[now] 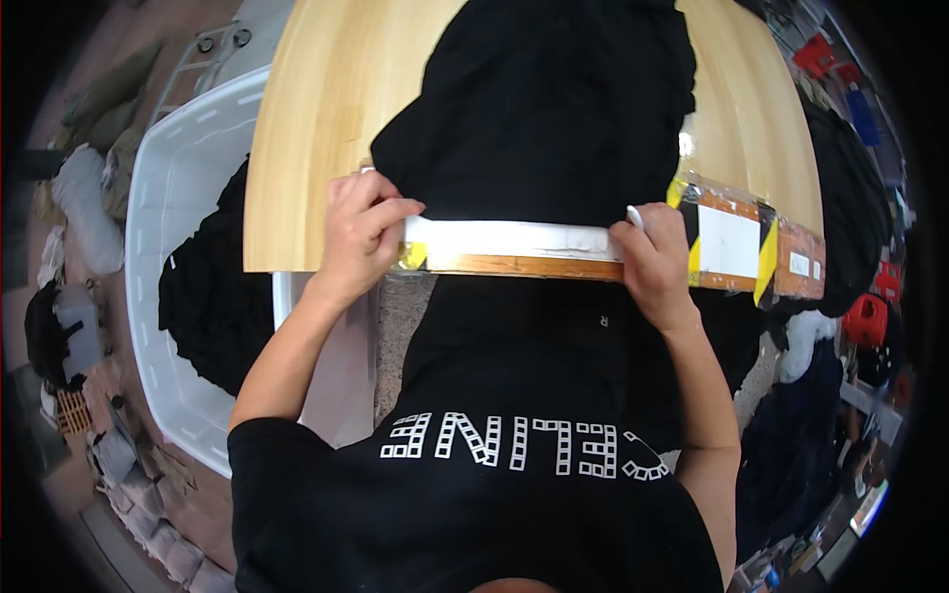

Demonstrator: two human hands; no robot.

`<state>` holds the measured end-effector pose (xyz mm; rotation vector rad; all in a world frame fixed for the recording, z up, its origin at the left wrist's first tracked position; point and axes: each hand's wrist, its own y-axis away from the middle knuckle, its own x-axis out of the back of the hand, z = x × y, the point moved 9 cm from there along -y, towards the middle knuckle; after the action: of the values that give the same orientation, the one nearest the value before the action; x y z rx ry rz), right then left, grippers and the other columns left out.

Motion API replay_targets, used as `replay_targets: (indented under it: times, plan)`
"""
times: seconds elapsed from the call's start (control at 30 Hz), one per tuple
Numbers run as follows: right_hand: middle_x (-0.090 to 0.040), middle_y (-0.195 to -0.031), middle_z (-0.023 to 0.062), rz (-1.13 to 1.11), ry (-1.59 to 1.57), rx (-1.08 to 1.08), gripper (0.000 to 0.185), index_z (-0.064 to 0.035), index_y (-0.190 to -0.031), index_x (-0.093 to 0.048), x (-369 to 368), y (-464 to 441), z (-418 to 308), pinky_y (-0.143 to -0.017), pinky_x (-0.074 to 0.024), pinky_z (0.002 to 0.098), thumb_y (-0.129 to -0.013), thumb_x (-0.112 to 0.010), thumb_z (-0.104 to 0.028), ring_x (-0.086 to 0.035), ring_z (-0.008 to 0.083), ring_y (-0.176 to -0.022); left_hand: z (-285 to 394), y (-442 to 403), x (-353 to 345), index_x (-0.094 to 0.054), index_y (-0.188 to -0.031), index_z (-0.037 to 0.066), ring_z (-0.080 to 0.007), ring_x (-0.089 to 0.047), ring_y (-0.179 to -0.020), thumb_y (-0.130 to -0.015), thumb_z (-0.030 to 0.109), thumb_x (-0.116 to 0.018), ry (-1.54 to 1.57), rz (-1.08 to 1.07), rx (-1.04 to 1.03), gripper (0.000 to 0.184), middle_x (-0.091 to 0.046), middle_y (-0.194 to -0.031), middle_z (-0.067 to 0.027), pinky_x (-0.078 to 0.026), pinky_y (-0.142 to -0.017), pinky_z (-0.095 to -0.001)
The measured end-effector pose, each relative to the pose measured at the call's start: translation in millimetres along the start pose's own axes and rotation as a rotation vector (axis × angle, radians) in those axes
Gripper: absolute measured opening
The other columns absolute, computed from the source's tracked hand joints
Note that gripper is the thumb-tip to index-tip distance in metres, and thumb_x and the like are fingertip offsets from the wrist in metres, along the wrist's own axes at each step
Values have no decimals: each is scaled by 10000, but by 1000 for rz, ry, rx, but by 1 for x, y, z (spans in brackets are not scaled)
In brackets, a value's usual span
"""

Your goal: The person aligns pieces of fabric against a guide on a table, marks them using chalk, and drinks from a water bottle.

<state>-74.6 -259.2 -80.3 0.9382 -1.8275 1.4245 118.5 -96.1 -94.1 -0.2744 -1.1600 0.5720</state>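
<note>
A black garment (554, 119) lies over the light wooden table, its near edge running along a white strip (514, 238). My left hand (364, 237) is closed, thumb and fingers pinching the garment's left near corner. At the right end of that edge, my right hand (654, 259) is closed on the cloth. A small white stick-like piece (635, 216) pokes out between its fingers; its kind cannot be made out. The fingertips of both hands are partly hidden by the cloth and the fingers themselves.
The wooden table (306, 128) has a taped front edge with yellow-black tape (766, 255) and a white label (728, 239). On the left stands a white plastic tub (148, 198) with black cloth (213, 306) in it. More dark cloth (840, 198) hangs on the right, near red stools (865, 321).
</note>
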Motion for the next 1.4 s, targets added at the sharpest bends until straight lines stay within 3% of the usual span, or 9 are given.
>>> replay_targets:
  times: [0.13,0.2,0.3,0.6,0.8,0.83,0.97,1.2,1.4]
  plan:
    - [-523,-827,92,-42,-5,-30,119,-26,-815,-582,-1,4,4,-711,-409,343,-708,-598,23,-514,241,-792,32,1,4,-647,-827,61,-240,-513,-803,-604,-27,-605,-145,79,-41,243,-573,-902,-89,-370,-734,-359]
    - [-527,-833,88,-47,-1,-34,122,-26,-823,-585,-2,4,3,-716,-412,343,-710,-597,19,-518,238,-790,64,-4,-12,-632,-901,52,-256,-526,-866,-588,-7,-614,35,49,-161,319,-583,-997,-110,-384,-780,-382]
    - [-531,-835,86,-51,10,-28,128,-25,-827,-588,-2,3,1,-723,-414,346,-705,-597,13,-521,243,-783,111,-23,-60,-581,-1063,39,-284,-499,-1060,-672,66,-654,130,-171,-221,399,-529,-1215,-108,-339,-902,-439]
    - [-513,-813,86,-111,-37,-8,172,-42,-874,-580,-4,-3,-5,-739,-414,363,-703,-588,-22,-524,256,-780,138,-21,-100,-547,-1168,67,-302,-394,-1182,-719,244,-686,21,-278,-163,502,-449,-1299,-93,-285,-949,-545]
    - [-543,-820,116,19,-467,-398,346,-42,-1149,-537,9,-10,14,-652,-451,343,-808,-535,13,-562,260,-697,140,-17,-103,-530,-1205,114,-368,-297,-1256,-707,325,-702,9,-317,-101,567,-404,-1348,-74,-201,-938,-663]
    - [-562,-785,105,60,-712,-540,283,-37,-1143,-556,6,-14,10,-572,-444,275,-862,-522,-29,-565,197,-631,140,-16,-103,-530,-1205,114,-368,-297,-1256,-707,325,-702,7,-313,-93,567,-404,-1348,-74,-201,-938,-663]
    - [-578,-723,76,-95,-696,-463,164,-1,-990,-596,-23,-23,17,-533,-414,233,-844,-566,-70,-527,113,-580,138,-13,-106,-533,-1207,125,-393,-252,-1292,-716,340,-692,-3,-309,-91,558,-413,-1332,-77,-189,-926,-701]
    - [-591,-704,87,-268,-668,-636,112,6,-862,-579,-45,-16,26,-515,-422,242,-803,-573,-89,-537,121,-557,138,-11,-105,-553,-1183,99,-398,-250,-1292,-705,309,-701,23,-293,-100,542,-401,-1331,-101,-183,-941,-710]
    - [-597,-626,70,-179,-532,-688,190,15,-756,-583,-46,-26,36,-489,-417,232,-779,-674,-150,-550,99,-531,139,-11,-104,-577,-1144,101,-404,-261,-1289,-691,290,-708,50,-260,-90,508,-433,-1294,-105,-181,-975,-678]
